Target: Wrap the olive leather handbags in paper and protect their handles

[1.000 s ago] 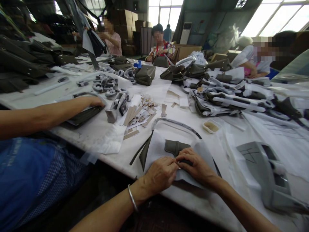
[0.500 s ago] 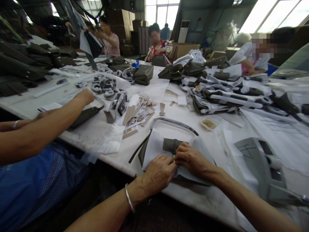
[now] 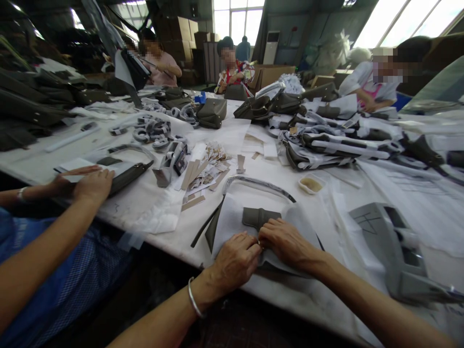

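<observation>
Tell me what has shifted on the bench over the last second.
The co-worker's hand drew back from the dark flat bag piece toward the table edge, joined by that person's other hand. The left hand and right hand stayed pinched together on the olive bag wrapped in white paper.

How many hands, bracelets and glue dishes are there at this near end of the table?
Wearer's hands: 2, left hand and right hand, both on the grey leather piece
Neighbour's hands: 2
Bracelet: 1
Glue dish: 1
Total: 6

Handbag workshop: bag-strewn worktable (image 3: 253, 145)
</observation>
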Demonstrator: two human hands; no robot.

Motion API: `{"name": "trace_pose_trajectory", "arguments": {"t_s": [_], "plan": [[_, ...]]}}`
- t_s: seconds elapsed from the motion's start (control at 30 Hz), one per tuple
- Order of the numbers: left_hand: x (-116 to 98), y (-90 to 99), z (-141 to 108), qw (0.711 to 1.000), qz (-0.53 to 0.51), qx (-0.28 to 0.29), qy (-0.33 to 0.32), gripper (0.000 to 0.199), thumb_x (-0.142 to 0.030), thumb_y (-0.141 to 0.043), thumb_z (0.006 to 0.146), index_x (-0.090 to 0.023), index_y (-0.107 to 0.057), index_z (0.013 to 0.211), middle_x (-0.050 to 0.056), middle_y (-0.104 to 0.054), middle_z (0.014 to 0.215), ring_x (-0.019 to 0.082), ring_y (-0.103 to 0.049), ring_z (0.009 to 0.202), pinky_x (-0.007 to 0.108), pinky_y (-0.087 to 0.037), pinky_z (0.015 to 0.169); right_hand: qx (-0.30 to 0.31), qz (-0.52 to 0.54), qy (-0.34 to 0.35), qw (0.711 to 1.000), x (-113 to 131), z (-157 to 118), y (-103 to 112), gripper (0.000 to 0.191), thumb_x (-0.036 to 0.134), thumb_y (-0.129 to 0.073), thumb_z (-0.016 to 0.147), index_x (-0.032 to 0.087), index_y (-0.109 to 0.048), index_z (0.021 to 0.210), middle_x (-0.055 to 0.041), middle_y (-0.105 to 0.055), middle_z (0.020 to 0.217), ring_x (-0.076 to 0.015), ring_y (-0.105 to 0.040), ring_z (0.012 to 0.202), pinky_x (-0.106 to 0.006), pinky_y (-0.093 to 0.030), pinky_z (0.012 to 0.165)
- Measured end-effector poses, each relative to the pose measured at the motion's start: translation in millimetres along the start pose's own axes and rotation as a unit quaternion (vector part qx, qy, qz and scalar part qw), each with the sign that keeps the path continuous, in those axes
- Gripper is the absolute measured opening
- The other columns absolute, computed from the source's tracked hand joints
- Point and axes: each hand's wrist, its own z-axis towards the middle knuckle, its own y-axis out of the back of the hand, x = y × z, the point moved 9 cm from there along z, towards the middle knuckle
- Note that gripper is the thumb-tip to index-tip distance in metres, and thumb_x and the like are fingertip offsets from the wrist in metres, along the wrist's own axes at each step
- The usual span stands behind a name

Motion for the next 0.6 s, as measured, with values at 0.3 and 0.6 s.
{"name": "trace_pose_trajectory", "arguments": {"t_s": [0.3,0.6], "plan": [[-0.2,0.2,1.6,1.000,-0.017,0.022,0.011,0.030,-0.013,-0.050,0.092,-0.019,-0.054,0.120,0.008,-0.061,0.128,0.021,-0.060,0.115,0.040,-0.046,0.106,-0.022,0.159,-0.045,0.986,-21.8,-1.4,0.4,0.011,0.020,-0.061,0.089,0.020,-0.066,0.099,-0.0031,-0.068,0.090,-0.0180,-0.060,0.084,-0.032,-0.047,0.078],[1.2,-2.6,7.6,0.997,-0.018,0.070,0.021,0.030,-0.011,-0.052,0.089,-0.018,-0.055,0.118,0.007,-0.066,0.116,0.021,-0.062,0.109,0.038,-0.047,0.102,-0.046,0.166,-0.019,0.985,-19.1,-3.0,2.6,0.015,0.020,-0.060,0.091,0.021,-0.067,0.105,-0.0046,-0.069,0.095,-0.0187,-0.062,0.090,-0.034,-0.050,0.084]]}}
